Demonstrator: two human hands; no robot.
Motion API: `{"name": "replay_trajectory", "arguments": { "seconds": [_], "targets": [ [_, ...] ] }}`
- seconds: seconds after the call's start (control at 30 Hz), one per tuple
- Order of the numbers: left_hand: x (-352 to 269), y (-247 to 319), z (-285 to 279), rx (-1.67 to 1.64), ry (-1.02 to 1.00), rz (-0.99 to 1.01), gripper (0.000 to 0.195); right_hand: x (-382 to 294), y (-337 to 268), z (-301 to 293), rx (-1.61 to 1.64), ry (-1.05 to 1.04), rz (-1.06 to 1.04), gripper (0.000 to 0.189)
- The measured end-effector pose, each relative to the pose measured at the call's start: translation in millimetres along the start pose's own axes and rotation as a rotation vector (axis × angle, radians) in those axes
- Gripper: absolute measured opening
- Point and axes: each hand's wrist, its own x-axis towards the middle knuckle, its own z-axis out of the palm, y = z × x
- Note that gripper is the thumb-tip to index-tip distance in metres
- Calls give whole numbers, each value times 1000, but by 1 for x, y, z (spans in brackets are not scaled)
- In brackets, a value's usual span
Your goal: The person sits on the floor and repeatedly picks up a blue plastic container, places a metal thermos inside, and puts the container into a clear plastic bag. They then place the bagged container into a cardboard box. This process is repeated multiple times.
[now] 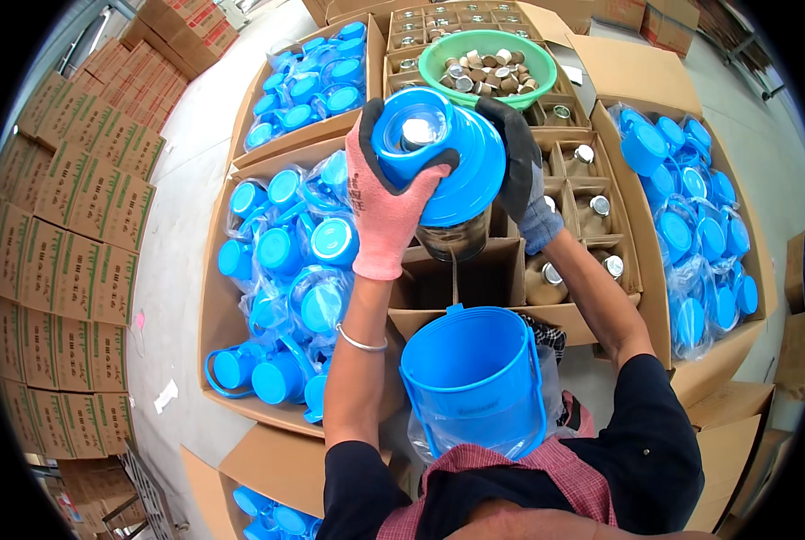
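My left hand (395, 189), in a pink glove with a black palm, grips a blue plastic cup (412, 158) on a wide blue plastic collar (476, 169). Inside the cup a silvery cap (421, 131) shows. Below the collar, a dark, shiny cylindrical vessel (453, 239) hangs over the divided carton. On the collar's far right side lies my right hand (520, 169), in a grey and black glove; its fingertips are partly hidden. Nearer my body stands an open blue plastic bucket (473, 351) with a handle and clear plastic around its lower part.
A divided cardboard carton (578, 314) holds capped bottles (598, 206). Behind it, a green plastic bowl (490, 101) holds many caps or stoppers. Open cartons of bagged blue plastic cups stand left (216, 270) and right (756, 270). Printed cartons (78, 202) are stacked far left.
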Motion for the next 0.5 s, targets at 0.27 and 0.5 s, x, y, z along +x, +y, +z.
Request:
{"name": "replay_trajectory", "arguments": {
  "seconds": [0.27, 0.5],
  "targets": [
    [-6, -1, 5, 419, 11, 51, 94, -17, 18, -11, 148, -291, 210, 52],
    [-18, -2, -6, -98, -128, -111, 105, -19, 11, -5, 218, -377, 311, 64]
  ]
}}
